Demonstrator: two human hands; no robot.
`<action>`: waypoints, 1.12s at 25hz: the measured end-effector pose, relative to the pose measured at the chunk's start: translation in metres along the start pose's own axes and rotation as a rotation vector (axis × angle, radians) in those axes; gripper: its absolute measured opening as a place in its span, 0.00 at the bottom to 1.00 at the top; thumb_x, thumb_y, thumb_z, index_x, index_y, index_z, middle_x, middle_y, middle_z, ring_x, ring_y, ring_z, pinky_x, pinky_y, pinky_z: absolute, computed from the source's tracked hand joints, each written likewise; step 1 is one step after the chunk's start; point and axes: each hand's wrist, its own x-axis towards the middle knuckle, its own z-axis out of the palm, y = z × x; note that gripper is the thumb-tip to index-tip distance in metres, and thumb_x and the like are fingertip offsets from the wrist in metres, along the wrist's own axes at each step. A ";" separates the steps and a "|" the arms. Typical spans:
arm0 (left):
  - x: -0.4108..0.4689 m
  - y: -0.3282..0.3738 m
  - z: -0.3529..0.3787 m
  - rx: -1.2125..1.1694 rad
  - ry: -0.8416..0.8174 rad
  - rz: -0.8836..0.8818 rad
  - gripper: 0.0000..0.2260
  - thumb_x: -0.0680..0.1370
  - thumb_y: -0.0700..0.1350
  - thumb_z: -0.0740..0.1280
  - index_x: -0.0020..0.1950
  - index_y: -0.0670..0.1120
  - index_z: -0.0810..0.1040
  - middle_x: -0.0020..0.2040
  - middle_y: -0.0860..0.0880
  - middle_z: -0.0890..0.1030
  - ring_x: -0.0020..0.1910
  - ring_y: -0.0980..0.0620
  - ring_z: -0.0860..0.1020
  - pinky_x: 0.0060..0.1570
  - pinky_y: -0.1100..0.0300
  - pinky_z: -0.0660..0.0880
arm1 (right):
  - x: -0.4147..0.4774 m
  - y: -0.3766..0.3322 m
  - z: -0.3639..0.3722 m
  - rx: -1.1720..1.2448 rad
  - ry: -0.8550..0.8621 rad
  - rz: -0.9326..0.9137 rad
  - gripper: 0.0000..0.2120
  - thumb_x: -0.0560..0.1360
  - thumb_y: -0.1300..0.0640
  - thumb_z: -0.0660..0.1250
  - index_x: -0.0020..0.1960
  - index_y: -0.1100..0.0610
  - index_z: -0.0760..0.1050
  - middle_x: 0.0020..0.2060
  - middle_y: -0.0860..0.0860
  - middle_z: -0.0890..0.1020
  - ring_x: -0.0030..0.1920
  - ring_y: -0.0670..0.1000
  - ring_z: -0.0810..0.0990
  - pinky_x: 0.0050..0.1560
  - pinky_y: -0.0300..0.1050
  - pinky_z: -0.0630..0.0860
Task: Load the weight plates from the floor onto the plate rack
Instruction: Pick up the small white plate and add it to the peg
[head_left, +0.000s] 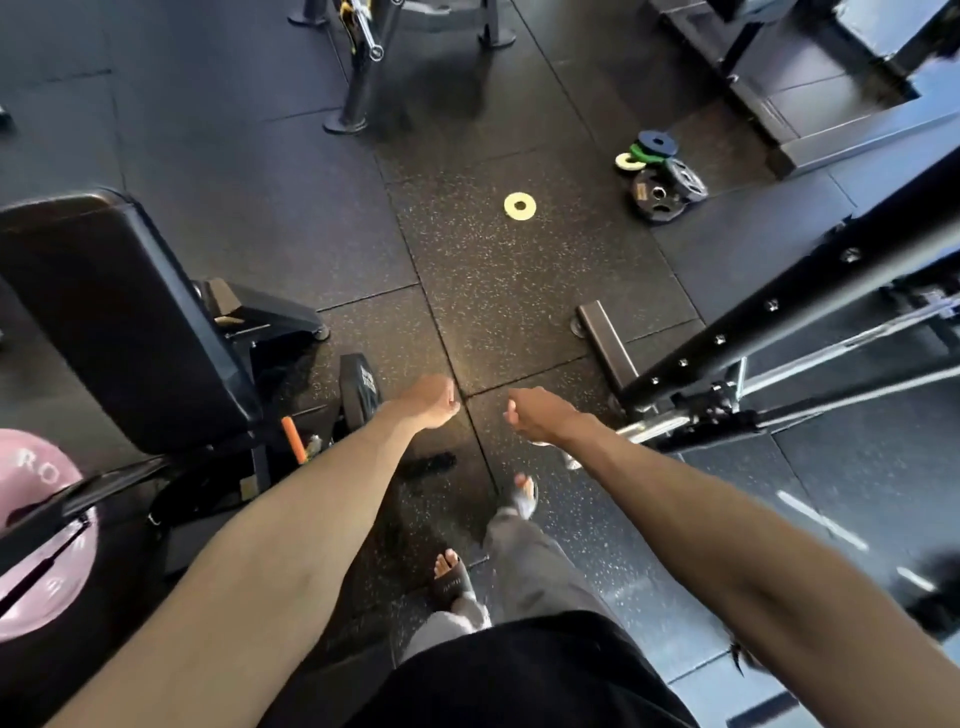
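Gym floor (519, 291): dark speckled rubber tiles, bench (104, 312) at left, black rack upright (779, 312) at right. Yellow plate (520, 206) lying alone; mixed plate pile (660, 171) beyond it, well apart from both hands. Left hand (431, 400) and right hand (540, 415): loosely curled, holding nothing. Loading apparently outstanding; no loaded plate rack identifiable.

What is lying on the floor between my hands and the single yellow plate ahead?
Nothing visible. Bare floor runs from the left hand and right hand to the yellow plate; the bench and rack frame stand aside.
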 end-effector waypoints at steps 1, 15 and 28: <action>0.013 -0.003 -0.008 0.007 -0.017 -0.004 0.12 0.83 0.47 0.62 0.53 0.39 0.78 0.49 0.43 0.80 0.48 0.43 0.79 0.43 0.57 0.69 | 0.016 0.000 -0.009 -0.008 -0.008 0.006 0.14 0.82 0.58 0.58 0.57 0.65 0.78 0.56 0.64 0.82 0.58 0.64 0.80 0.52 0.48 0.73; 0.270 0.048 -0.192 0.071 -0.093 -0.012 0.12 0.83 0.45 0.61 0.52 0.38 0.79 0.47 0.42 0.81 0.49 0.42 0.80 0.45 0.54 0.73 | 0.261 0.070 -0.185 0.093 -0.101 0.057 0.15 0.82 0.57 0.56 0.61 0.64 0.75 0.58 0.63 0.81 0.61 0.64 0.79 0.61 0.53 0.73; 0.576 0.077 -0.363 0.222 -0.232 0.074 0.09 0.82 0.46 0.61 0.54 0.43 0.78 0.52 0.45 0.82 0.51 0.45 0.79 0.46 0.54 0.72 | 0.505 0.154 -0.361 0.357 -0.080 0.320 0.13 0.83 0.58 0.56 0.61 0.63 0.76 0.57 0.60 0.82 0.56 0.60 0.81 0.53 0.47 0.73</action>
